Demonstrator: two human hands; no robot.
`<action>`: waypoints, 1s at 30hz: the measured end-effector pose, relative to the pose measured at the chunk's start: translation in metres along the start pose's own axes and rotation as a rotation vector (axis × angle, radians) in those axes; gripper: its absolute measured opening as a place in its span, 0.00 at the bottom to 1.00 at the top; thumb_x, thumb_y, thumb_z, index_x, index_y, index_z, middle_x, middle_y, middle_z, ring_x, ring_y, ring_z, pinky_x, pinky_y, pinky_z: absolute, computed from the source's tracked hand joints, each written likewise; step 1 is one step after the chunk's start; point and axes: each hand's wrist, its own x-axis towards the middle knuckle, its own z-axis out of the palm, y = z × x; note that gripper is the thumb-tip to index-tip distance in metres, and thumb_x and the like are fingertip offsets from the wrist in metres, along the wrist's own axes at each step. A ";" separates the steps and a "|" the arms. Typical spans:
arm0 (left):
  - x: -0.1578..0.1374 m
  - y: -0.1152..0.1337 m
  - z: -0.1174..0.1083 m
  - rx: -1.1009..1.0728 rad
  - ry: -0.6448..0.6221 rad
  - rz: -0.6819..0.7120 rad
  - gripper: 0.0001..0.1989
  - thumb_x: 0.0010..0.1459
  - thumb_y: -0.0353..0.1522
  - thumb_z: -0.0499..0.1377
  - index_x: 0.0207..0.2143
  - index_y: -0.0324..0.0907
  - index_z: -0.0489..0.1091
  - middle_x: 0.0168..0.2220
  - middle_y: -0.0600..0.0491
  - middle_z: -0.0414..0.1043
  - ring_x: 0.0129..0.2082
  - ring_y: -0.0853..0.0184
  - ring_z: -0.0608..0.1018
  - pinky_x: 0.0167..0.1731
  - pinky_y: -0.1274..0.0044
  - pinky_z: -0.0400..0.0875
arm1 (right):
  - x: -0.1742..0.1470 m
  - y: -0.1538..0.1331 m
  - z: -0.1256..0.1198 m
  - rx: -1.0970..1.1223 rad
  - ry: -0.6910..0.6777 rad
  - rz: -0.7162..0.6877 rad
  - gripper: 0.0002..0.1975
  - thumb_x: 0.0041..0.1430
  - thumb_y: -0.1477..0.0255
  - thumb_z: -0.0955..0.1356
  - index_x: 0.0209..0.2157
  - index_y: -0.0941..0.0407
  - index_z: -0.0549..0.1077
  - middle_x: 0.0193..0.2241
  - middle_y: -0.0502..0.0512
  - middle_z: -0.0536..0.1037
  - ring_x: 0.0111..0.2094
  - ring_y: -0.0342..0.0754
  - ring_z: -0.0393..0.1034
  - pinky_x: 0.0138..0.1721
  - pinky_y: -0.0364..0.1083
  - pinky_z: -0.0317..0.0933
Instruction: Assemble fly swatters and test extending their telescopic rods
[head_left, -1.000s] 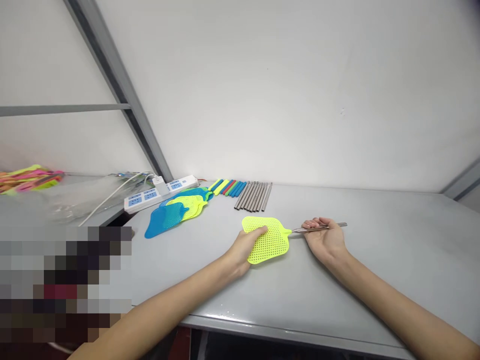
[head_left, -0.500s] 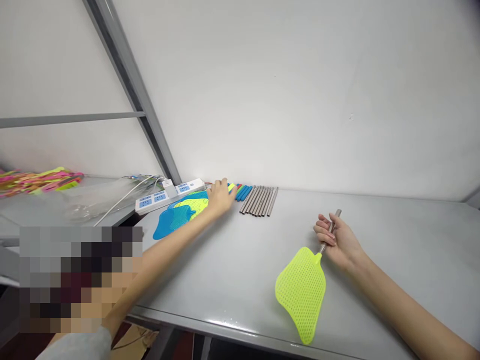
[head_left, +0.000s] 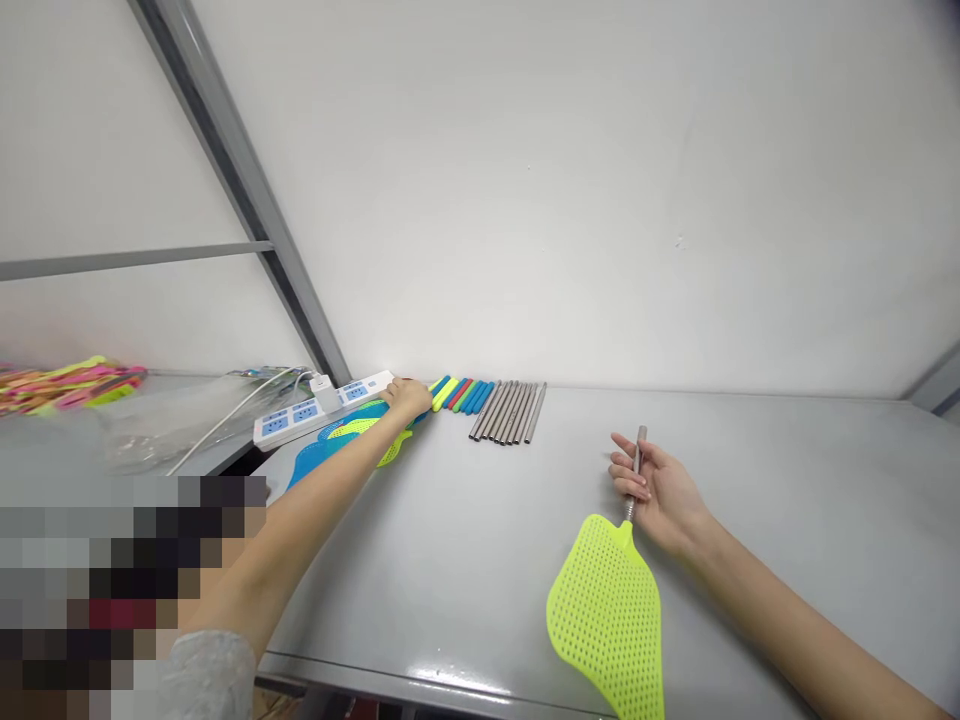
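My right hand (head_left: 660, 490) holds a fly swatter by its short metal rod, fingers curled around it. The yellow-green mesh head (head_left: 607, 610) hangs toward the table's front edge. At the back left, my left hand (head_left: 411, 398) reaches down over the far end of a pile of swatter heads, its fingertips bent down and mostly hidden. Under that arm lie blue mesh heads (head_left: 311, 460) and a yellow-green head (head_left: 352, 428). Just right of the left hand is a row of coloured handle grips (head_left: 461, 396), blue, yellow, red and green. Several metal rods (head_left: 510, 412) lie beside them.
A white power strip (head_left: 274, 428) with a plugged-in adapter (head_left: 325, 393) runs along the table's left side. Further left are clear plastic bags (head_left: 180, 420) and a pile of colourful strips (head_left: 71, 385). A grey metal post (head_left: 247, 190) stands before the white wall.
My left hand has moved left from above the coloured grips and down to the swatter heads' far end. The right hand still holds the swatter. The view has shifted slightly.
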 end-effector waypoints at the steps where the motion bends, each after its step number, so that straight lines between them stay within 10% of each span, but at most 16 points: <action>1: 0.000 0.001 -0.002 -0.019 0.001 -0.016 0.14 0.49 0.34 0.50 0.33 0.33 0.66 0.46 0.33 0.55 0.47 0.47 0.56 0.40 0.62 0.45 | -0.001 -0.001 0.001 -0.018 -0.010 -0.011 0.08 0.51 0.75 0.57 0.34 0.61 0.61 0.18 0.47 0.56 0.12 0.33 0.44 0.07 0.33 0.43; 9: -0.021 0.002 -0.043 -0.333 -0.162 -0.002 0.11 0.52 0.36 0.47 0.29 0.36 0.62 0.30 0.43 0.63 0.37 0.57 0.65 0.32 0.71 0.55 | -0.009 -0.009 0.008 -0.147 0.024 -0.360 0.21 0.46 0.82 0.59 0.43 0.51 0.59 0.22 0.49 0.66 0.18 0.38 0.59 0.12 0.36 0.54; 13: -0.068 0.007 -0.052 -0.582 -0.509 0.076 0.12 0.56 0.35 0.42 0.28 0.38 0.61 0.17 0.57 0.54 0.16 0.74 0.60 0.22 0.79 0.56 | -0.009 -0.020 0.006 -0.075 0.113 -0.494 0.16 0.46 0.83 0.58 0.37 0.56 0.65 0.22 0.51 0.67 0.23 0.38 0.65 0.20 0.35 0.62; 19: -0.160 0.022 -0.039 -1.165 -1.204 0.168 0.15 0.54 0.38 0.46 0.32 0.35 0.63 0.19 0.60 0.49 0.14 0.80 0.52 0.18 0.84 0.51 | -0.007 -0.027 0.005 0.092 0.079 -0.417 0.17 0.47 0.82 0.55 0.39 0.63 0.64 0.38 0.65 0.70 0.38 0.46 0.68 0.34 0.41 0.66; 26: -0.198 0.020 -0.014 -1.292 -1.217 0.347 0.10 0.51 0.37 0.51 0.27 0.38 0.58 0.23 0.57 0.57 0.19 0.77 0.60 0.23 0.81 0.54 | -0.009 -0.014 0.009 0.043 -0.108 -0.294 0.15 0.45 0.83 0.57 0.37 0.62 0.65 0.42 0.61 0.68 0.42 0.49 0.65 0.39 0.47 0.63; 30: -0.200 0.014 -0.014 -1.313 -1.280 0.336 0.07 0.51 0.35 0.52 0.30 0.40 0.57 0.25 0.57 0.57 0.20 0.77 0.62 0.24 0.81 0.54 | -0.006 -0.009 0.009 -0.012 -0.161 -0.250 0.07 0.48 0.76 0.61 0.31 0.59 0.68 0.24 0.52 0.71 0.27 0.42 0.66 0.29 0.42 0.64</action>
